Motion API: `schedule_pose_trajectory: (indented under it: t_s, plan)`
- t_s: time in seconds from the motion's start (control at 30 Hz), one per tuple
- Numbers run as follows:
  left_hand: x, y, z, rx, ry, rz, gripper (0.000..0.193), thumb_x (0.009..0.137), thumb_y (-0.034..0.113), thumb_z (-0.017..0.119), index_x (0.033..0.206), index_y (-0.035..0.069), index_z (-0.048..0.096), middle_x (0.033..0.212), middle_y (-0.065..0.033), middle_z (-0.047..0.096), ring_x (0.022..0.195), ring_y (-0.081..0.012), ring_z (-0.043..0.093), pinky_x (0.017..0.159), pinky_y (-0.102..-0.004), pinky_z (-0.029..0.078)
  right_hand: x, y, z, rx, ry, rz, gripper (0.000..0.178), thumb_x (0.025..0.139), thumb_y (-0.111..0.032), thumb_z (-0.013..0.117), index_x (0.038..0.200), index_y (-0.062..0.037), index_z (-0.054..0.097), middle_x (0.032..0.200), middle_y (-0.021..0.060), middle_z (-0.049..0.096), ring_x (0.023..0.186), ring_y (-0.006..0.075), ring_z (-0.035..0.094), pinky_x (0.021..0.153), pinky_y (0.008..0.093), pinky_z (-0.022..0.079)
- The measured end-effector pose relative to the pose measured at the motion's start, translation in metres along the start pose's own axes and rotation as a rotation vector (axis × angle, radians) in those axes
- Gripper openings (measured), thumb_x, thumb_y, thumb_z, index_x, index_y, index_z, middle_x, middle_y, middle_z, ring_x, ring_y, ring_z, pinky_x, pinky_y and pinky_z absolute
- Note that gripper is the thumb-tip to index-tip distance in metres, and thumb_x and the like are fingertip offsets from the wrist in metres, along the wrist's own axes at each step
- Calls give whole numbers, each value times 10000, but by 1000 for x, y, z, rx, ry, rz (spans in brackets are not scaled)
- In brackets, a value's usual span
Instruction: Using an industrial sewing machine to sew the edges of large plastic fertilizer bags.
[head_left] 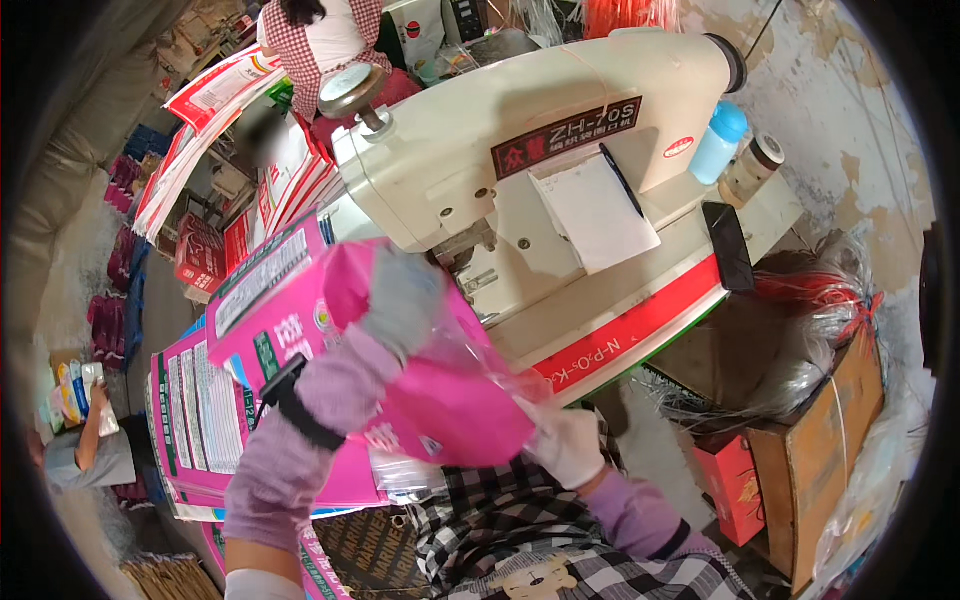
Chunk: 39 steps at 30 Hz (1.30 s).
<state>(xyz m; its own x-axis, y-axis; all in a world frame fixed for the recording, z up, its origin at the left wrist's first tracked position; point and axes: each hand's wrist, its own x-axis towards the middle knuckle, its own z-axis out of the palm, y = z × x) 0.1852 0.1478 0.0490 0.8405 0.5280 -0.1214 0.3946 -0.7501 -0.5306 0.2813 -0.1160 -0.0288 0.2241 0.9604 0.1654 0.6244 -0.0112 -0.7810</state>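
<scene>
A glossy pink printed sack (455,405) with clear film along its right side is in front of the person's body, just below the head of a large cream-coloured metal sewing machine (430,120). The left hand (408,300), in a grey glove, lies against its upper part; its fingers are blurred, so I cannot tell how tightly they close. The right hand (568,447), in a whitish glove, has its fingers closed on the sack's lower right edge. A thick stack of pink printed sacks (205,420) lies at the left. On the pale desk (775,215) are a white paper pad (590,220) with a slim black pen (622,180) on it, a black rectangular phone (728,245) and a light-blue plastic bottle (718,143).
</scene>
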Motion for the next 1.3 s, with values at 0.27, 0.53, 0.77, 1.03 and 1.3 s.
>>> schedule_pose_trajectory:
  t_s: [0.27, 0.53, 0.77, 1.03, 1.3]
  plan:
    - [-54, -42, 41, -991, 130, 357, 125, 846, 234, 668, 879, 126, 721, 768, 1, 675, 726, -199, 653, 680, -369, 477, 112, -11, 58, -124, 45, -106, 383, 891, -150, 527, 1267, -164, 598, 654, 103, 605, 582, 305, 601, 558, 421, 474]
    - [-215, 19, -49, -2100, -840, -348, 303, 966, 290, 605, 1123, 33, 638, 999, 36, 606, 838, -67, 570, 722, -258, 495, 30, -68, 89, 1523, -285, 451, 329, 1003, -221, 472, 1200, 8, 602, 1107, 73, 655, 1015, 164, 616, 910, 312, 497]
    - [-153, 24, -93, -1001, -250, 284, 309, 819, 127, 681, 1122, 98, 627, 954, -11, 598, 827, -184, 596, 792, -291, 497, 38, -66, 45, 1411, -96, 493, 314, 926, -116, 541, 1208, 22, 559, 1078, 75, 635, 1013, 148, 597, 884, 292, 485]
    - [-152, 45, -110, -427, -425, 791, 127, 771, 172, 605, 887, 119, 612, 692, -10, 626, 583, -262, 627, 553, -363, 515, -23, -71, 7, 743, -16, 306, 539, 841, -129, 502, 1372, -57, 445, 965, 277, 642, 905, 413, 650, 797, 428, 528]
    - [-140, 49, -121, -641, -452, 801, 168, 840, 211, 607, 727, 91, 639, 681, -75, 641, 596, -300, 636, 660, -379, 506, 10, -79, 15, 235, -227, 307, 686, 851, -220, 539, 1479, -97, 294, 677, 254, 618, 679, 430, 635, 662, 532, 503]
